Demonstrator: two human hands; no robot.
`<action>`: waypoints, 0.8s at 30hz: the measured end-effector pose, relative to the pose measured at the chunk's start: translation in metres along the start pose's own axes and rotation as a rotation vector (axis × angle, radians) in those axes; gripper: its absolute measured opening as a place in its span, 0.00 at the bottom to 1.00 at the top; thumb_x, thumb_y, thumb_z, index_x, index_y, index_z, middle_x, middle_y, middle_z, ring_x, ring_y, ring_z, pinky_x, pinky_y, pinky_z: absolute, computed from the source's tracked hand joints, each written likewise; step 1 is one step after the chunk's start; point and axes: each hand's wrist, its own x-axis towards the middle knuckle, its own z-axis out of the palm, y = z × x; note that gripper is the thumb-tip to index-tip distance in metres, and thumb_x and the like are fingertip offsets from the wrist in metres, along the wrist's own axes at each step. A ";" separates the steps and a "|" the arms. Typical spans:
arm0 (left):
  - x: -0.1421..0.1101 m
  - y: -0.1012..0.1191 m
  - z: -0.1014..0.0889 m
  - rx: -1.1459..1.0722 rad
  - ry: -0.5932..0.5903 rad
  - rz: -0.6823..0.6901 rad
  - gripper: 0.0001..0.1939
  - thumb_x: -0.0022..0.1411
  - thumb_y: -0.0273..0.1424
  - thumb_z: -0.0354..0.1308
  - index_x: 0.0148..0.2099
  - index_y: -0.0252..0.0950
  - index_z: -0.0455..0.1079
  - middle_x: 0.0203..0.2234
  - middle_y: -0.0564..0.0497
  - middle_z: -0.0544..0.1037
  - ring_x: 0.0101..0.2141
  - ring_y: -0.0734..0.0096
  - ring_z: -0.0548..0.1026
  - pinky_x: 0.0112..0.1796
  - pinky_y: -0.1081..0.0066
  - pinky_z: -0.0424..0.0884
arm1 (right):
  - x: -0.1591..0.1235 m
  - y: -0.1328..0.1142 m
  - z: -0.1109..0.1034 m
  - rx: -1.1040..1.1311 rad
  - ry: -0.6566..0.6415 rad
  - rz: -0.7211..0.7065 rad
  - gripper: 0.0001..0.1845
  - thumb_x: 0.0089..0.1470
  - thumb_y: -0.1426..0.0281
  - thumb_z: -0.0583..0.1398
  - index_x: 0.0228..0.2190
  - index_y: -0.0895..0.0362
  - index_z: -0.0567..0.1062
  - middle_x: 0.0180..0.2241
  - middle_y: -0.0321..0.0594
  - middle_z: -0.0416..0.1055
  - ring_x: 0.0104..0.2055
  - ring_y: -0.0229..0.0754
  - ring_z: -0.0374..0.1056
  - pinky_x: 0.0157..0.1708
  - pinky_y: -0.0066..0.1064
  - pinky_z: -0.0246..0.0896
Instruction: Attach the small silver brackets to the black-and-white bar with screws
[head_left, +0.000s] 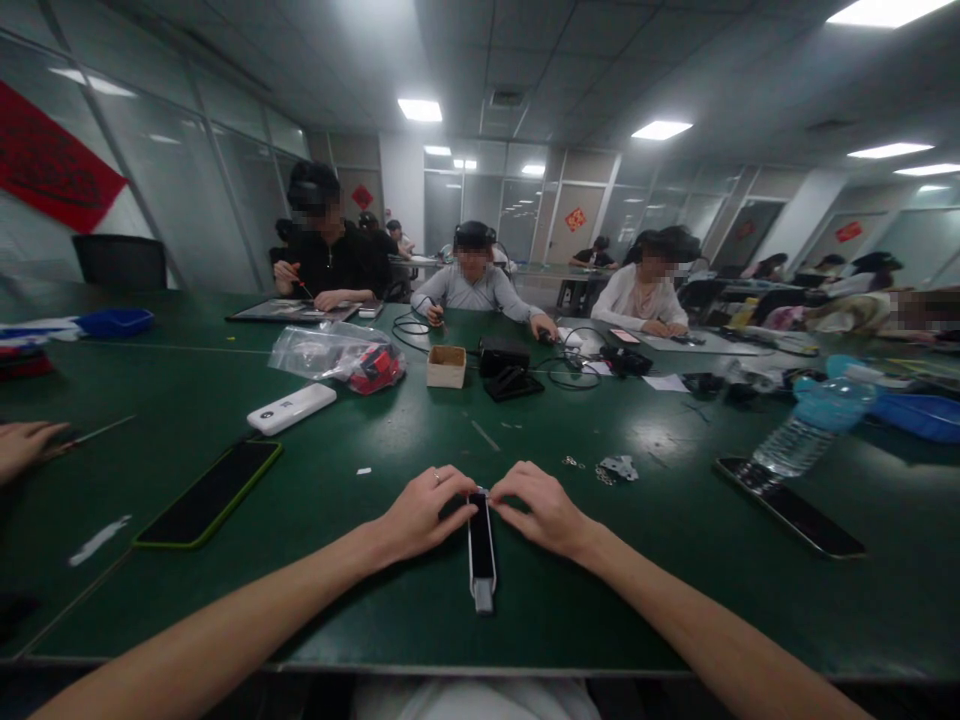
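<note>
A narrow device with a black face and pale edges (pixel 481 545) lies on the green table in front of me, its grey end piece pointing towards me. My left hand (pixel 429 512) is closed at its far end, thumb and fingertips on the left edge. From the other side, my right hand (pixel 544 510) pinches the same far end. Whatever small part sits between the fingertips is too small to make out. To the right of my right hand are small metal pieces (pixel 618 468) and several tiny rings (pixel 574 462).
A phone with a green edge (pixel 210 495) and a white device (pixel 292 409) lie left. On the right, a water bottle (pixel 799 440) stands over a dark phone (pixel 795 510). A small box (pixel 446 367) and plastic bag (pixel 319 352) lie ahead. Another person's hand (pixel 30 447) reaches in from the left.
</note>
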 end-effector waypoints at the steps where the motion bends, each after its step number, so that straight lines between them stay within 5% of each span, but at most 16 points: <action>1: 0.000 0.001 0.001 -0.002 0.005 0.051 0.09 0.66 0.33 0.49 0.45 0.35 0.66 0.37 0.48 0.73 0.37 0.68 0.71 0.38 0.69 0.65 | 0.000 -0.003 0.003 0.013 0.005 -0.031 0.03 0.57 0.73 0.57 0.33 0.57 0.71 0.30 0.39 0.73 0.33 0.39 0.65 0.35 0.32 0.60; 10: -0.001 0.003 0.002 0.034 0.035 0.180 0.06 0.66 0.29 0.48 0.41 0.35 0.66 0.33 0.48 0.75 0.34 0.70 0.71 0.35 0.71 0.63 | -0.004 -0.001 0.013 0.025 0.019 -0.012 0.05 0.58 0.70 0.56 0.33 0.57 0.73 0.30 0.39 0.75 0.33 0.39 0.65 0.35 0.32 0.59; 16: 0.001 0.003 0.000 0.055 0.038 -0.061 0.05 0.59 0.29 0.49 0.33 0.35 0.65 0.27 0.51 0.71 0.28 0.71 0.68 0.32 0.71 0.63 | 0.000 0.001 0.002 -0.051 -0.004 0.072 0.06 0.57 0.68 0.57 0.32 0.58 0.73 0.28 0.40 0.72 0.31 0.39 0.64 0.33 0.33 0.57; 24: 0.004 -0.010 0.001 0.083 -0.004 -0.369 0.02 0.54 0.28 0.51 0.29 0.36 0.63 0.25 0.53 0.71 0.27 0.70 0.68 0.30 0.72 0.61 | -0.003 0.013 -0.002 -0.132 -0.205 0.277 0.05 0.55 0.73 0.57 0.35 0.58 0.72 0.33 0.41 0.73 0.35 0.41 0.64 0.37 0.33 0.57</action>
